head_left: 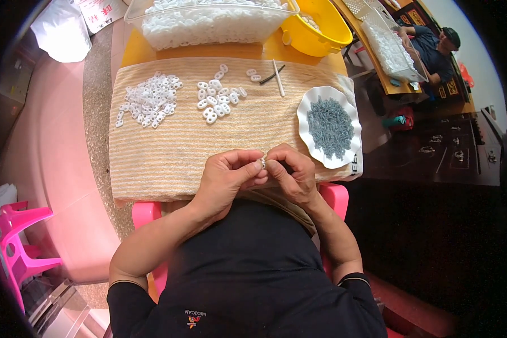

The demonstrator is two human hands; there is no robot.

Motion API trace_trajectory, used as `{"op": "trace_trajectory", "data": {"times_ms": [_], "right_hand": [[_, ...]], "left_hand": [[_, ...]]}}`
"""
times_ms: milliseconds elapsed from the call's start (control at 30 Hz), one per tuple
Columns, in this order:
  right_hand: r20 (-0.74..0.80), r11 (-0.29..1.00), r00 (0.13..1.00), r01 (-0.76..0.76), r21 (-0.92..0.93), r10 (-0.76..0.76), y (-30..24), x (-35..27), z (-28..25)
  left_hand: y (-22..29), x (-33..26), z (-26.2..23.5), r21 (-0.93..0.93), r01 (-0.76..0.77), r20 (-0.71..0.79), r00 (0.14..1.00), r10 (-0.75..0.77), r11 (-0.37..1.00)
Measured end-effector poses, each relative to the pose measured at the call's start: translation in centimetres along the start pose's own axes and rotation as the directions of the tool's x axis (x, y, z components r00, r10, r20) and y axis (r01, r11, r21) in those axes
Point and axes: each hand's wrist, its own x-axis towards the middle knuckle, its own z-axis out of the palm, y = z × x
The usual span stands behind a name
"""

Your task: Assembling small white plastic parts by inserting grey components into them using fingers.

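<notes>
Black shirt — left hand, right hand pinching one small piece.

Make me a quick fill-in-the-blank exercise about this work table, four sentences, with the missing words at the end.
1. The left hand and right hand meet at a small piece to the ____ of the wavy-edged dish.
2. The pieces in that dish are coloured ____.
3. A thin white stick crosses another stick, which is ____.
4. The tub just right of the clear bin is ____.

Missing words: left; blue-grey; black; yellow.
</notes>
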Motion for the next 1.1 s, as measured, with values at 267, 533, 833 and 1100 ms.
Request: {"op": "trace_trajectory", "data": {"times_ms": [267, 533, 833, 1100], "right_hand": [[0.017, 1.000, 1.000, -0.025, 0.006, 0.025, -0.7, 0.2, 0.2], [0.029, 0.993, 0.994, -0.106, 0.049, 0.105, -0.8, 0.2, 0.1], [0.029, 0.987, 0.990, -0.142, 0.070, 0.140, -1.1, 0.2, 0.2], [0.011, 0.996, 0.996, -0.085, -0.014, 0.085, -0.5, 0.3, 0.4]], "left_hand": [[-0.7, 0.1, -0.1, 0.063, -0.063, -0.010, 0.998, 0.064, 0.996], [-0.9, 0.1, 0.2, 0.074, -0.136, -0.005, 0.991, 0.137, 0.988], [-0.8, 0.0, 0.3, 0.045, -0.115, 0.011, 0.993, 0.115, 0.992], [-0.9, -0.1, 0.4, 0.058, -0.142, 0.008, 0.990, 0.142, 0.988]]}}
